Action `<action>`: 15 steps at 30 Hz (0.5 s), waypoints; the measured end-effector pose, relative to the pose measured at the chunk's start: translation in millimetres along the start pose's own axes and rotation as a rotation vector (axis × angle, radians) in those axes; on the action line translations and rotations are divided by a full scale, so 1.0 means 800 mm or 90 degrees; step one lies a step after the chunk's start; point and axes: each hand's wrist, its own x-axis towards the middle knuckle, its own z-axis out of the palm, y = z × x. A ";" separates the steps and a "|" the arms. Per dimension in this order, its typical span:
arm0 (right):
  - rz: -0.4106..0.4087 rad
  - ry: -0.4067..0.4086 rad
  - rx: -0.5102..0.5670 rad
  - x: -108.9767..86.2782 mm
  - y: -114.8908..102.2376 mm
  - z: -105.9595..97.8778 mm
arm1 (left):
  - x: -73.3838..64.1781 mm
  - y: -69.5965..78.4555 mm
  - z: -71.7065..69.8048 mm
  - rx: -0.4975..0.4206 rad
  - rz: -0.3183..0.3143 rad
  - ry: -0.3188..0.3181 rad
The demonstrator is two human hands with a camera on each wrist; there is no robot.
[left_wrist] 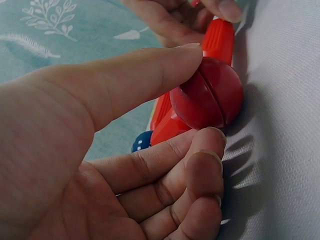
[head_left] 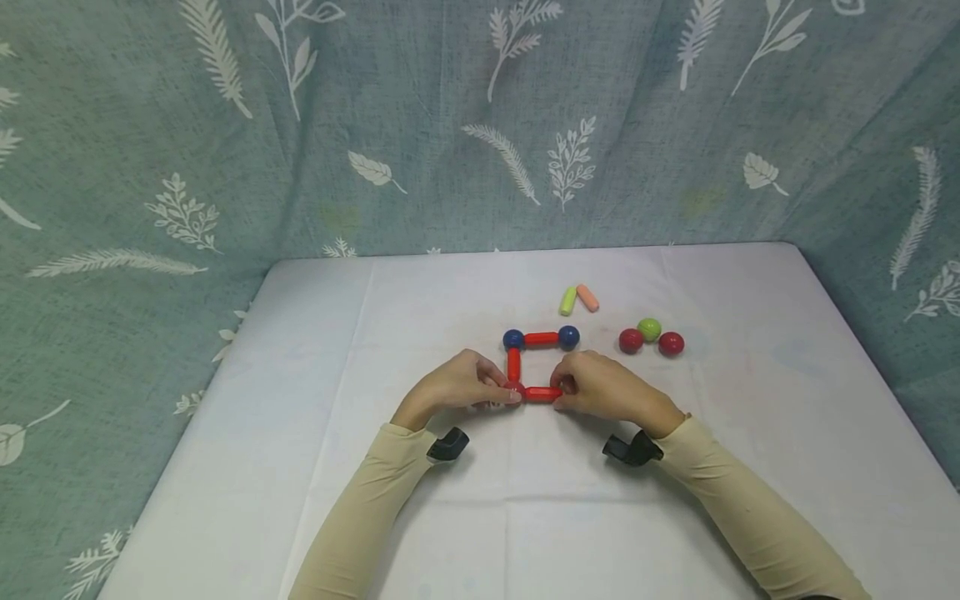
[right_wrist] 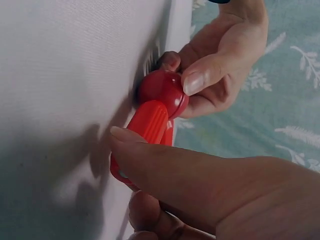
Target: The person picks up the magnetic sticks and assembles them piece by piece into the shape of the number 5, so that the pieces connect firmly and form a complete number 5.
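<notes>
My left hand [head_left: 467, 382] pinches a dark red ball [left_wrist: 209, 94] between thumb and fingers at the near left corner of a three-sided figure. The right hand [head_left: 600, 385] grips the free end of a red ridged rod [right_wrist: 150, 120], whose other end meets that ball. Another red rod [head_left: 513, 365] runs from the ball away to a blue ball [head_left: 513, 339]. From there a third red rod [head_left: 542, 339] leads right to a second blue ball [head_left: 569, 337]. A metallic spot shows at the held rod's end in the right wrist view.
To the right lie two red balls [head_left: 631, 341] and a green ball [head_left: 649, 329], close together. Farther back are a yellow-green rod [head_left: 568, 301] and an orange rod [head_left: 588, 297]. A white cloth [head_left: 420, 533] covers the table, with a patterned curtain [head_left: 435, 100] behind.
</notes>
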 end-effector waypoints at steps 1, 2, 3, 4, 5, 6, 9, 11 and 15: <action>-0.002 0.001 0.000 0.000 0.000 0.000 | 0.000 0.000 0.000 0.001 0.002 0.000; -0.006 0.003 0.000 0.000 0.001 -0.001 | 0.000 0.000 0.000 0.001 0.002 0.000; -0.008 0.004 0.001 -0.001 0.001 -0.001 | 0.000 0.000 0.000 0.002 0.004 0.000; -0.011 0.006 0.001 -0.001 0.001 -0.002 | 0.000 0.000 0.000 0.002 0.006 0.000; -0.013 0.007 0.003 -0.001 0.001 -0.002 | 0.000 0.000 0.000 0.003 0.006 0.001; -0.016 0.008 0.003 -0.002 0.001 -0.003 | 0.000 0.000 0.000 0.003 0.006 0.001; -0.021 0.008 0.004 -0.003 0.000 -0.004 | 0.000 0.001 0.000 0.003 0.002 0.003; -0.021 0.007 0.004 -0.002 0.001 -0.003 | 0.000 0.001 0.000 0.002 0.000 0.003; -0.020 0.007 0.011 -0.002 0.002 -0.003 | 0.000 0.001 0.000 0.002 0.000 0.003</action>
